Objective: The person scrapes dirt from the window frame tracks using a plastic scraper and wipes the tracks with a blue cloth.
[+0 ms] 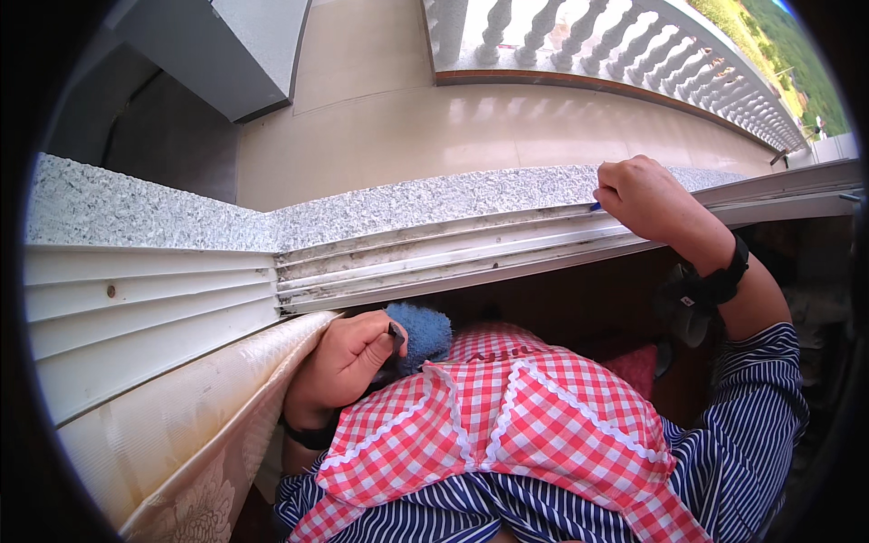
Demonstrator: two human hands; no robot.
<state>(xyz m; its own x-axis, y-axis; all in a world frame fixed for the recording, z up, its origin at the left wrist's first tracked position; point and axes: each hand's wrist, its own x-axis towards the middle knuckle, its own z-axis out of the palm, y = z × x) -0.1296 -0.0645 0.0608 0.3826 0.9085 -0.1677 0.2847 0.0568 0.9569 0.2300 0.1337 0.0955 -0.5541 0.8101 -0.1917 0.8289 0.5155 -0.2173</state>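
Observation:
My right hand [641,197] is closed around a small blue tool [596,206], of which only a tip shows, at the outer edge of the white window track [434,252]. Dark grime lies in the track's grooves, thickest at the left corner. Low at the left, my left hand [356,353] grips a thin dark object [396,332], mostly hidden by the fingers. A blue fluffy cloth [421,336] lies or hangs just beside this hand; whether the hand holds it too cannot be told.
A speckled granite sill [434,197] runs outside the track. The ribbed white side frame [156,292] and a cream curtain [237,394] stand at the left. Beyond the sill are a tiled balcony floor [380,142] and a white balustrade [597,41].

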